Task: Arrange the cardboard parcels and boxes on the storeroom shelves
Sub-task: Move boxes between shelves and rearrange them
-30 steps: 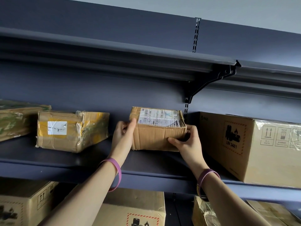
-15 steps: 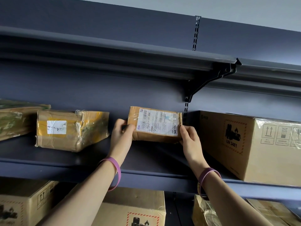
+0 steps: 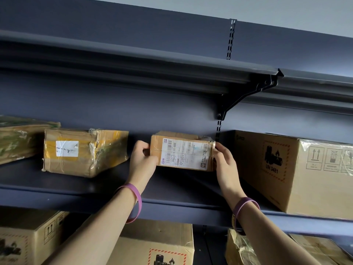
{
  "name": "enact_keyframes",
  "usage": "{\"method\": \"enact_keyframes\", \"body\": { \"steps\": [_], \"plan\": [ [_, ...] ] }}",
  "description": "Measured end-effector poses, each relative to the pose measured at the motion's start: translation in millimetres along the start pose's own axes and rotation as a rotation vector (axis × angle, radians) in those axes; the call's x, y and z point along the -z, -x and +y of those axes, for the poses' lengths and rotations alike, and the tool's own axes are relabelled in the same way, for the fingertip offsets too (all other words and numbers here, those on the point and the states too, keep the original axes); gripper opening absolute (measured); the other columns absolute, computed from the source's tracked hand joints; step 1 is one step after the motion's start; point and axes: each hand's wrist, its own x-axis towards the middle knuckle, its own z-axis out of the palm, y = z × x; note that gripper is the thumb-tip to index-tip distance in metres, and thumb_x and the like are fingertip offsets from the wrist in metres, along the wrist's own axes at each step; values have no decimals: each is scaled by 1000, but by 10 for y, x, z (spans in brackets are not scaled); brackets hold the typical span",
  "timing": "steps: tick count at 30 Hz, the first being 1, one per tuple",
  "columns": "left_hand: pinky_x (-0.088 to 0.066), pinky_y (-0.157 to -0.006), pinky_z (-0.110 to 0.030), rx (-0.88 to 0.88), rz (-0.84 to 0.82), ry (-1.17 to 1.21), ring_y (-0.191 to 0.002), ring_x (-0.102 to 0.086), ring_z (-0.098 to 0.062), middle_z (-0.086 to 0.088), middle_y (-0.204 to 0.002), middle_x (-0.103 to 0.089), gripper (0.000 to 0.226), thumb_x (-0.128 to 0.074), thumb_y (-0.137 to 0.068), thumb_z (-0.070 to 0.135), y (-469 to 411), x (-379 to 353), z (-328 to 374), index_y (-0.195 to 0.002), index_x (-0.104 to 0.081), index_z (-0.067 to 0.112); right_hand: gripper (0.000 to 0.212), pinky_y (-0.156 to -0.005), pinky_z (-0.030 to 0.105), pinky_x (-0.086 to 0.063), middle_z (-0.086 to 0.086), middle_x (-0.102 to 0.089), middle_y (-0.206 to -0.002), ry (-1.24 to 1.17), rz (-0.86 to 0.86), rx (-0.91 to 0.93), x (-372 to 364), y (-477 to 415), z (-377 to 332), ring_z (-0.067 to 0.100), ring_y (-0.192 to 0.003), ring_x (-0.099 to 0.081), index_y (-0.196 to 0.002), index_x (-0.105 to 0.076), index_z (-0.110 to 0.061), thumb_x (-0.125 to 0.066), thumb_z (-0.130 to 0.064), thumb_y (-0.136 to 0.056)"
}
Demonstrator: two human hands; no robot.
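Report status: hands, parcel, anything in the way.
Left hand and right hand grip parcel ends. Label faces out. Taped box apart on left; big box close on right.

You are working in dim, flat light. The dark shelf [image 3: 57, 190] soaks it up, and the upper shelf [image 3: 133, 60] throws a broad shadow across the back panel [image 3: 114, 108]. The brightest patch is the pale wall [image 3: 286, 10] at the top right. The small parcel [image 3: 191, 137] casts a soft shadow on the shelf beneath it. Tape on the wrapped parcel [image 3: 107, 150] and film on the large box [image 3: 286, 188] give mild glare. Shelf edges bow toward the corners. The label [image 3: 183, 154] reads soft, and its fine print is illegible.
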Motion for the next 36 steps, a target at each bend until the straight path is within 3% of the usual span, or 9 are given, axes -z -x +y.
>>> {"method": "enact_keyframes", "body": {
  "steps": [2, 5, 8, 12, 16, 20, 24, 30, 36],
  "plan": [
    [-40, -55, -13, -1, -10, -39, -80, -58, -11, -6, -92, -63, 19, -58, -86, -10, -18, -4, -23, -96, -50, 5, 44, -72, -3, -41, -6, -54, -128, 5, 15, 6, 3, 0, -1, -11, -96, -52, -142, -49, -13, -49, -32, -103],
    [-40, -58, -18, -12, -23, -83, -80, -58, -8, -3, -91, -64, 25, -61, -84, -10, -29, -4, -51, -89, -49, 11, 51, -80, 5, -39, 0, -53, -137, 20, 46, 8, 1, -6, 9, 1, -108, -55, -143, -49, -13, -52, -40, -100],
    [-43, -56, -15, -19, -46, -72, -80, -59, -8, -3, -91, -64, 30, -59, -82, -13, -13, -7, -41, -88, -49, 15, 52, -86, 16, -42, 4, -50, -139, 57, 59, -4, 20, -21, 18, 10, -115, -52, -145, -47, -14, -58, -33, -98],
    [-40, -56, -3, -28, -62, 37, -82, -54, -3, 3, -94, -58, 26, -52, -89, -8, 17, -15, 15, -107, -53, 10, 46, -91, 27, -50, 5, -55, -134, 63, 58, 8, 41, -18, 53, 18, -118, -58, -139, -52, -18, -64, -18, -94],
    [-39, -63, -1, -43, -63, 110, -89, -52, 2, 13, -102, -55, 26, -52, -97, 4, 22, -25, 8, -119, -52, 16, 50, -79, 9, -49, 0, -57, -122, 99, 37, 79, 30, 8, 55, 11, -109, -57, -127, -50, -18, -69, 2, -86],
    [-41, -80, -16, -43, -41, 26, -102, -55, -10, 7, -117, -55, 34, -61, -97, 14, -30, -34, -87, -129, -51, 20, 55, -76, 4, -47, -6, -55, -110, 144, 36, 121, 29, -9, 99, 1, -101, -55, -118, -48, -18, -72, 11, -78],
    [-40, -67, -10, -39, -30, -68, -89, -56, -2, 2, -111, -58, 28, -61, -93, 2, -80, -38, -169, -113, -53, 20, 56, -72, 7, -49, -8, -55, -104, 176, 23, 88, 37, -49, 155, 3, -95, -55, -115, -47, -16, -74, 13, -75],
    [-41, -58, -20, 81, -25, -231, -80, -54, -8, -5, -105, -58, 24, -63, -91, -1, -131, -56, -254, -108, -52, 11, 50, -60, 9, -46, 0, -58, -99, 257, 0, 18, 36, -85, 207, 13, -89, -59, -105, -49, -16, -78, 9, -73],
    [-41, -57, -22, 119, -40, -246, -87, -57, -17, -11, -112, -58, 30, -62, -88, -3, -141, -80, -263, -112, -49, 10, 74, -68, 19, -46, 1, -49, -105, 81, -15, -83, 31, -95, 198, 9, -87, -54, -121, -31, -18, -81, 7, -73]
  ]
}}
